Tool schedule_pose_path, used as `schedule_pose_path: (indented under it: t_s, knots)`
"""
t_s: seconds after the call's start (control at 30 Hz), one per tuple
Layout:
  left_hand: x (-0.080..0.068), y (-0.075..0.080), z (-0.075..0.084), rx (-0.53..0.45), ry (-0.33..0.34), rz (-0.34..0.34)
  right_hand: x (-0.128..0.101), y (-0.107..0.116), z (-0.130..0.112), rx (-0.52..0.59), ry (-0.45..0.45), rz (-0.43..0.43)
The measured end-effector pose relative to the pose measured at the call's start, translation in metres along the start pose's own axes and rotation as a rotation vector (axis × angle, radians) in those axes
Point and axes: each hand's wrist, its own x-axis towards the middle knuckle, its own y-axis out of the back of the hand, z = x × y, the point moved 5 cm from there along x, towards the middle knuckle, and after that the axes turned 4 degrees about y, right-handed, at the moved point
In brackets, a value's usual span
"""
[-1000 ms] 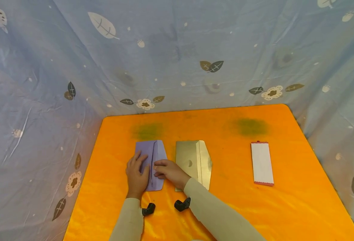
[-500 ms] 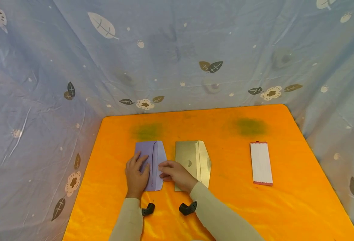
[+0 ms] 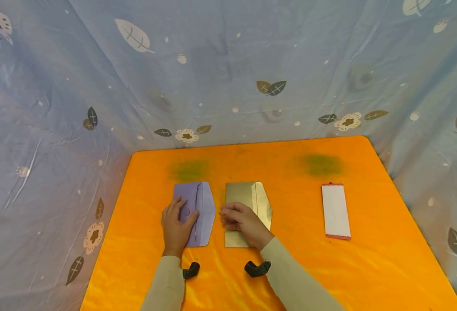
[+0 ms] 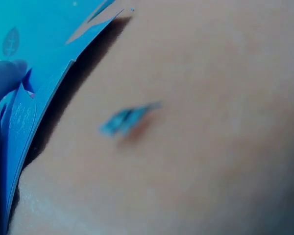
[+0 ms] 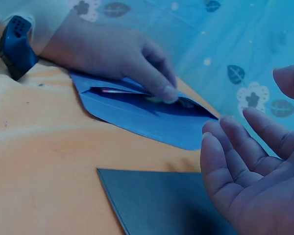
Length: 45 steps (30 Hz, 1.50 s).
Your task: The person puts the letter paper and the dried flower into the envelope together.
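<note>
My left hand [image 3: 177,226] rests on a purple envelope [image 3: 206,211] lying with its flap unfolded to the right. The thumb touches the edge of its long slit. In the right wrist view the envelope's mouth gapes, showing a thin pinkish edge and something pale inside, too dark to name. In the left wrist view a finger [image 4: 7,78] lies over the envelope [image 4: 39,105], tinted blue. My right hand [image 3: 245,222] hovers over a gold envelope [image 3: 239,192], its fingers loosely bent around nothing. The right wrist view shows that hand [image 5: 255,171] palm up, apart from both envelopes.
A white strip with red ends [image 3: 335,211] lies at the right of the orange tabletop [image 3: 290,190]. A leaf-patterned blue curtain [image 3: 228,65] stands behind and at both sides. Each wrist carries a black device [image 3: 257,268].
My right hand has drawn back rightward from the purple envelope's flap to above the gold one. My left thumb has shifted slightly right onto the slit's edge, uncovering a round mark.
</note>
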Motion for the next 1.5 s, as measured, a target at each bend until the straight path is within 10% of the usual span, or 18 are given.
schedule_pose_path:
  t_s: [1.5]
  knots:
    - [-0.001,0.003,0.001,-0.025,0.008,0.076,-0.065,0.113,-0.014,0.069,0.116,0.273]
